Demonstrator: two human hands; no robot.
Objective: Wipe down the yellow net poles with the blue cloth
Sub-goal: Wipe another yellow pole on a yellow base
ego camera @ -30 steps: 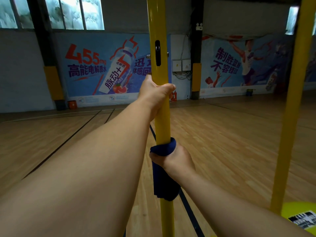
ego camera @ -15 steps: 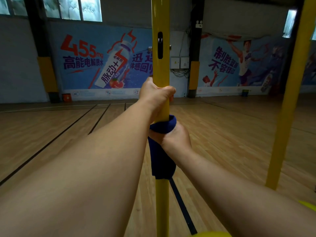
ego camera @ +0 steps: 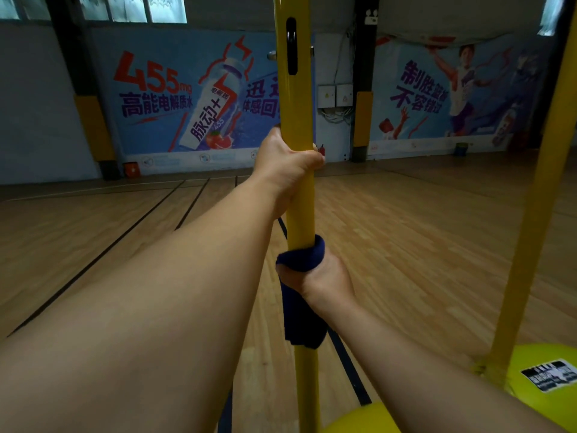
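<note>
- Poles: 2 yellow. Near pole [ego camera: 296, 195] stands upright at centre; second pole [ego camera: 530, 232] stands to the right, leaning slightly in the wide-angle view.
- Bases: 2 yellow, rounded. One [ego camera: 362, 417] at the bottom edge under the near pole, partly cut off; one [ego camera: 512, 367] at lower right under the second pole, with 1 black-and-white sticker [ego camera: 549, 378] on it.
- Near pole carries 1 black slot [ego camera: 291, 46] close to the top of view.
- Cloth [ego camera: 301, 295]: 1, dark blue. Wrapped round the near pole below mid-height; its loose end hangs down along the pole's near side.
- Hands: 2, both bare, both on the near pole.
- Left hand [ego camera: 287, 164]: fingers curled round the bare pole, gripping it, above the cloth and well below the slot.
- Right hand [ego camera: 315, 276]: closed round the cloth, clamping it to the pole; the cloth's rolled upper edge shows above the hand.
- The two hands are apart, with a stretch of bare yellow pole between them.
- Floor [ego camera: 421, 245]: wood, with dark court lines; 1 dark blue line [ego camera: 349, 367] runs behind the near pole.
- Far wall: 2 blue banners. Left banner [ego camera: 175, 98] shows a bottle and "455"; right banner [ego camera: 437, 92] shows a player figure.
- Between the banners: 2 small boxes [ego camera: 335, 95] on the wall.
</note>
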